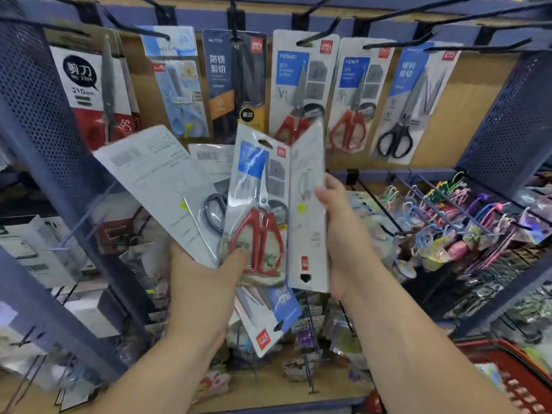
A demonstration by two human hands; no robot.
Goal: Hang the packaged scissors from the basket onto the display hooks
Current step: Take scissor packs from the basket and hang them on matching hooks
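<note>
Several scissor packs (257, 210) fan from left hand (206, 273); right hand (343, 234) pinches reversed pack (307, 204).

A: What stands to your left?
B: Item one: perforated blue side panel (44, 121), slanting. Item two: white boxes (30, 243) beyond it, print blurred.
A: And to your right?
B: Item three: matching perforated panel (507, 115). Item four: bright small goods (457, 249) in clear packets, lower down, kind unreadable. Item five: tan backboard (466, 115), between your two panels.
</note>
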